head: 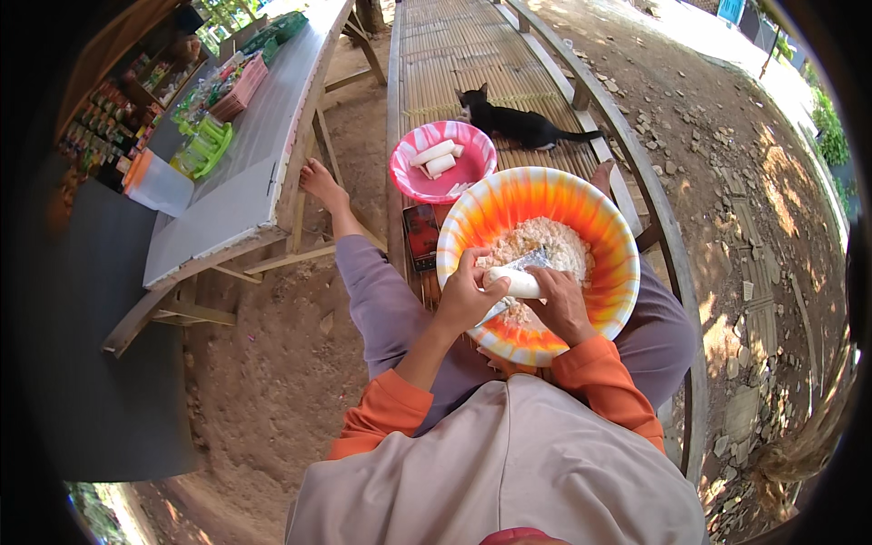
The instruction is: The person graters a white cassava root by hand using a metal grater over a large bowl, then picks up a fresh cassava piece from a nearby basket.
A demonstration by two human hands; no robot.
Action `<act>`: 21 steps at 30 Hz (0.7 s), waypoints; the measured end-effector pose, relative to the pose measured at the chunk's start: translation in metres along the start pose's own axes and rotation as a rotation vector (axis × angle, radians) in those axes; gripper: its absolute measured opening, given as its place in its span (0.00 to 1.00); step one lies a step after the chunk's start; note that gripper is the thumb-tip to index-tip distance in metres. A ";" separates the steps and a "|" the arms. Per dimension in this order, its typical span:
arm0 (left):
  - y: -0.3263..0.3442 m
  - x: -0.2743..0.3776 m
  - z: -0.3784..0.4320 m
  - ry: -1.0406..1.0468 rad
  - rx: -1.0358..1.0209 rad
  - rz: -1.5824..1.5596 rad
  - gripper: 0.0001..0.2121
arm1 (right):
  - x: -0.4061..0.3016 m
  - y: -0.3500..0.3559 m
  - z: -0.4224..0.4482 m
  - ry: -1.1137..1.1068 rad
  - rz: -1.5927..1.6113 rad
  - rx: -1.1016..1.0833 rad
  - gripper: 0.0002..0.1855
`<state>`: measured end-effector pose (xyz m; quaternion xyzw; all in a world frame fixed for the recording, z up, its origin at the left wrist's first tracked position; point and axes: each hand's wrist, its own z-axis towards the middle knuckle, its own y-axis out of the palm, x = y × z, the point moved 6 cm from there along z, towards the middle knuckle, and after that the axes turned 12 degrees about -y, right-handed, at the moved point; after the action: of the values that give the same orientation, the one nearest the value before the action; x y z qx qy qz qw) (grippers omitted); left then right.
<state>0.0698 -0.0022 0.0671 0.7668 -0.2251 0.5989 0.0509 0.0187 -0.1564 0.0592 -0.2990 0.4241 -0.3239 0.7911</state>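
Both hands are over a large orange, yellow and white plastic basin (610, 225) between my legs. My left hand (470, 293) grips one end of a peeled white root piece, likely cassava (514, 282). On its other end are the fingers of my right hand (562, 300). Beneath the root, a flat metal grater (535, 259) slants across the basin, partly hidden by my hands. Pale grated pulp (548, 238) is heaped in the basin. Just beyond stands a smaller pink and white basin (402, 170) with several peeled root pieces (439, 163) and small scraps.
A smartphone (421, 235) lies on the bamboo bench (449, 48) beside the basins. A black and white cat (518, 126) is beyond them. A wooden rail (633, 160) runs along the right. At left, a table (225, 204) carries a pink basket (240, 88) and a plastic container (160, 182).
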 end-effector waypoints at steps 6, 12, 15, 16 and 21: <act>-0.030 -0.012 -0.033 0.229 0.552 0.172 0.24 | 0.031 0.002 -0.026 0.252 -0.031 0.037 0.21; -0.050 -0.074 -0.050 -0.082 0.586 -0.007 0.19 | 0.043 0.013 -0.031 0.356 0.009 -0.012 0.20; -0.046 -0.087 -0.047 -0.152 0.541 -0.050 0.17 | 0.034 0.017 -0.031 0.285 -0.004 0.001 0.19; -0.046 -0.088 -0.045 -0.150 0.551 -0.043 0.17 | 0.030 0.016 -0.031 0.250 -0.006 0.023 0.18; -0.045 -0.084 -0.038 -0.135 0.561 -0.058 0.17 | 0.032 0.017 -0.034 0.319 -0.051 -0.006 0.18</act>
<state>0.0382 0.0751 0.0071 0.7952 -0.0315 0.5838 -0.1609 0.0069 -0.1770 0.0156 -0.2567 0.5376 -0.3861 0.7043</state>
